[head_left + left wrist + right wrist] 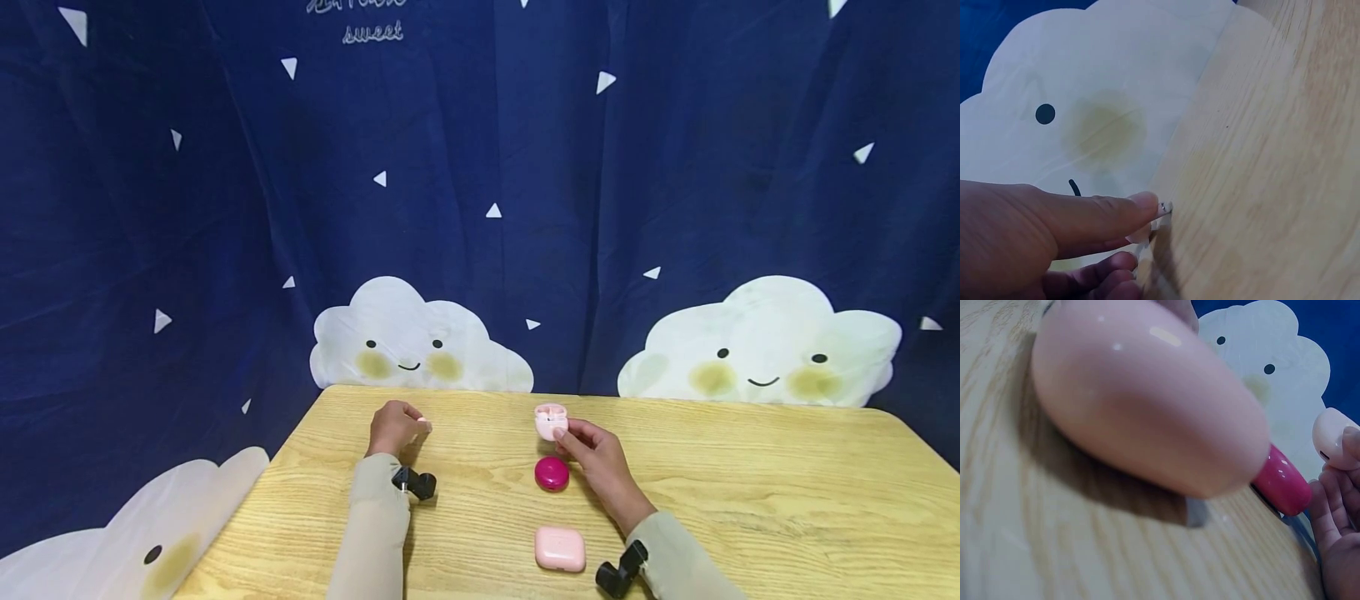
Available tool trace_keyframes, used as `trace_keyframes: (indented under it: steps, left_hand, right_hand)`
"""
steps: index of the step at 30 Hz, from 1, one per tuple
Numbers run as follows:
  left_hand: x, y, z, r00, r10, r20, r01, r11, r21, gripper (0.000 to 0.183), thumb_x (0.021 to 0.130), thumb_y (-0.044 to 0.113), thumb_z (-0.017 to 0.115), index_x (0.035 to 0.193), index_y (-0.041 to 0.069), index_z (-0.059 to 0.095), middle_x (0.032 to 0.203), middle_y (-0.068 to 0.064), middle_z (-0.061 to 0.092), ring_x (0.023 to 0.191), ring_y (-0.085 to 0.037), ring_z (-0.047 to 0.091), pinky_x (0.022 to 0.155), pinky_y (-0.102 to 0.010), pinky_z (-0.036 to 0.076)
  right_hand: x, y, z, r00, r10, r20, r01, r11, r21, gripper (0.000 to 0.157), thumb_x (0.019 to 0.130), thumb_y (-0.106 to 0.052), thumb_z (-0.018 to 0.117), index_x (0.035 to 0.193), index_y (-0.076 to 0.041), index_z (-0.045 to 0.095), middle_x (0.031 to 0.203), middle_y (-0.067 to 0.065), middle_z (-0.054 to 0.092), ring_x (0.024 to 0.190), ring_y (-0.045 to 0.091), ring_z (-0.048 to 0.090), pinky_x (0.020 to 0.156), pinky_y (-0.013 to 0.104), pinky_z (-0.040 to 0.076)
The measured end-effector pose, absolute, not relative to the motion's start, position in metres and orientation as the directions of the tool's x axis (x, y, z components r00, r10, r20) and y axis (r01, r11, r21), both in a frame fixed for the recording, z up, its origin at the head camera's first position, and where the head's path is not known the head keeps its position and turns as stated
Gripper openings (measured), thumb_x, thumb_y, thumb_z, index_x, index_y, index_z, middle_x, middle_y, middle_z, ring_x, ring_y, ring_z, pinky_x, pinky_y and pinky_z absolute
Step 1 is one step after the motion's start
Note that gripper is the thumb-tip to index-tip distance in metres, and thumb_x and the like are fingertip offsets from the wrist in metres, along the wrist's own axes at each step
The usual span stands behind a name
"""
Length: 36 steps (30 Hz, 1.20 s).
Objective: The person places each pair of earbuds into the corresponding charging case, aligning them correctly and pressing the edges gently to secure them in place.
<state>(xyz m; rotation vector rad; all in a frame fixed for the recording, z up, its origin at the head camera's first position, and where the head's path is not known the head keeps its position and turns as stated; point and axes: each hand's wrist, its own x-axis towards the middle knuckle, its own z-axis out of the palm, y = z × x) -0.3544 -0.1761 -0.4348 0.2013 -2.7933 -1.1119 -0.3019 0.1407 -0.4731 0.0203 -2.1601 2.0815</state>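
Observation:
My left hand pinches a small pale earbud between thumb and fingers, low over the table's left side. Most of the earbud is hidden by the fingers, and only its stem end shows. In my right hand is a rounded light-pink earbud case, its lid up and its inside facing me. Whether an earbud sits inside I cannot tell. Just below that case lies a round magenta case, closed. Nearer to me rests a closed pale-pink rectangular earbud case.
The wooden table carries these things. Its far edge meets a dark blue curtain printed with white clouds and triangles. Black wrist cameras sit on both sleeves.

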Motion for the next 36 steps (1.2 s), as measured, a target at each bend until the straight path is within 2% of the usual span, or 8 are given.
trace_keyframes:
  steps: [9,17,23,30,36]
  left_hand:
    - [-0.356,-0.176,-0.437,-0.977,-0.184,0.109,-0.059,0.722,0.69,0.02,0.073,0.017,0.083,0.077,0.004,0.068,0.073,-0.004,0.064,0.069,-0.021,0.055,0.061,-0.033,0.044]
    - [-0.358,-0.166,-0.429,-0.97,-0.157,0.186,0.022,0.703,0.711,0.019,0.076,0.019,0.081,0.078,0.005,0.068,0.071,-0.003,0.064,0.067,-0.02,0.056,0.065,-0.035,0.046]
    - [-0.358,-0.148,-0.414,-0.969,-0.111,0.221,0.093,0.663,0.743,0.019,0.075,0.018,0.082,0.077,0.006,0.068,0.074,-0.003,0.063,0.069,-0.02,0.056,0.066,-0.034,0.046]
    - [-0.355,-0.124,-0.402,-0.965,-0.022,0.261,0.184,0.652,0.736,0.019,0.076,0.019,0.082,0.078,0.007,0.067,0.068,-0.001,0.06,0.062,-0.015,0.053,0.058,-0.029,0.043]
    - [-0.349,-0.101,-0.391,-0.954,0.067,0.293,0.268,0.628,0.731,0.019,0.077,0.02,0.082,0.079,0.01,0.066,0.067,0.001,0.06,0.061,-0.013,0.052,0.058,-0.028,0.044]
  right_hand:
    - [-0.302,0.141,-0.474,-0.99,0.093,0.11,-0.109,0.013,-0.994,0.033,0.087,-0.017,0.072,0.113,0.003,0.066,0.095,0.01,0.066,0.079,0.017,0.066,0.073,0.025,0.055]
    - [-0.301,0.14,-0.474,-0.99,0.086,0.109,-0.107,0.027,-0.994,0.035,0.087,-0.02,0.073,0.113,0.003,0.066,0.094,0.01,0.066,0.082,0.019,0.066,0.074,0.025,0.054]
    - [-0.301,0.14,-0.472,-0.989,0.09,0.113,-0.112,0.021,-0.993,0.033,0.087,-0.018,0.072,0.112,0.003,0.066,0.094,0.01,0.066,0.08,0.018,0.066,0.074,0.026,0.055]
    - [-0.3,0.14,-0.472,-0.99,0.094,0.102,-0.099,0.029,-0.995,0.035,0.087,-0.019,0.073,0.113,0.003,0.066,0.096,0.01,0.066,0.082,0.02,0.067,0.075,0.026,0.055]
    - [-0.299,0.139,-0.47,-0.989,0.093,0.116,-0.113,0.03,-0.993,0.034,0.087,-0.018,0.072,0.113,0.004,0.066,0.095,0.01,0.067,0.082,0.02,0.066,0.075,0.026,0.055]
